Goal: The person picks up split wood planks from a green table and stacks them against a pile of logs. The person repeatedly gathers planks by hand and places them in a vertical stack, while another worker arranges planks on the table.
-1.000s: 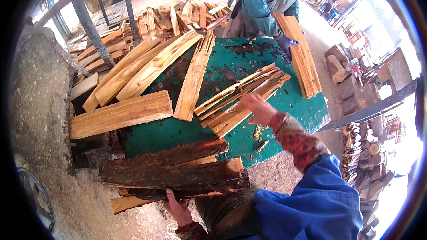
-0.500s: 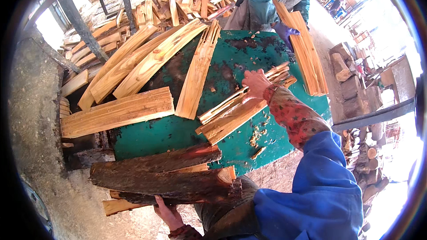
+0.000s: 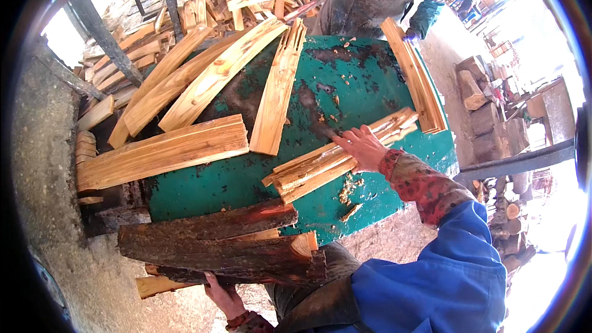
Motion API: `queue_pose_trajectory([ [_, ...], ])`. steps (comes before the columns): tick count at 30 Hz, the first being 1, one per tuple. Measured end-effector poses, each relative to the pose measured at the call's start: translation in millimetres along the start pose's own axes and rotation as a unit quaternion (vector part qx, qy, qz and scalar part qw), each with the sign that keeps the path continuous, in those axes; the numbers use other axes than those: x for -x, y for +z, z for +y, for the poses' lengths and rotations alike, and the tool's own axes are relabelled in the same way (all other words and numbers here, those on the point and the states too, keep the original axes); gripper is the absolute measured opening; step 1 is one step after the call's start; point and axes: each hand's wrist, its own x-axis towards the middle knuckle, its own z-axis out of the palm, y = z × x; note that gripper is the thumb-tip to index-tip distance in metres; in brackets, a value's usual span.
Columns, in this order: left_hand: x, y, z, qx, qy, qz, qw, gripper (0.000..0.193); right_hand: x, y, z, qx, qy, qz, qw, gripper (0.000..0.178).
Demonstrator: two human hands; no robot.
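We wear loose blue top (image 3: 441, 265), well creased. Our red sleeves (image 3: 425, 185) show from underneath, patterned with dark blotches. Dark, scuffed garment (image 3: 324, 308) lower down. Left hand (image 3: 223, 296), right hand (image 3: 364, 149): both ungloved.

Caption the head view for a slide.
Right hand on split planks atop a green table, left hand holding dark bark-covered slabs, a co-worker at the far side.

Planks (image 3: 220, 72) are kinda fanned over the table's (image 3: 191, 190) left, split pieces (image 3: 314, 174) laid mid-right, bark slabs (image 3: 216, 255) bunched in front, wood heap (image 3: 201, 7) behind.
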Motion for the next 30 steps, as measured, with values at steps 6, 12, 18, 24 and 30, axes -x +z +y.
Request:
queue_pose_trajectory([
  [6, 3.1, 0.4, 1.3, 0.017, -0.001, -0.008, 1.000, 0.067, 37.0, 11.1, -19.1, -0.103, 0.072, -0.047, 0.991, 0.089],
  [12, -0.9, -0.9, 0.7, 0.022, 0.010, -0.041, 0.999, 0.067, 89.6, 33.8, -42.5, -0.217, 0.209, -0.042, 0.953, 0.089],
  [18, 0.4, -1.7, 1.5, 0.023, 0.012, -0.033, 0.999, 0.061, 129.5, 35.2, -66.8, -0.317, 0.280, 0.007, 0.906, 0.102],
  [24, 2.4, 2.0, 7.8, -0.009, 0.020, -0.026, 0.999, 0.049, 99.5, -24.9, -110.1, -0.323, 0.187, 0.044, 0.927, 0.102],
  [30, -1.1, -3.1, 7.5, -0.008, -0.005, -0.042, 0.999, 0.056, 10.1, -104.8, -180.3, -0.266, 0.008, 0.002, 0.964, 0.090],
])
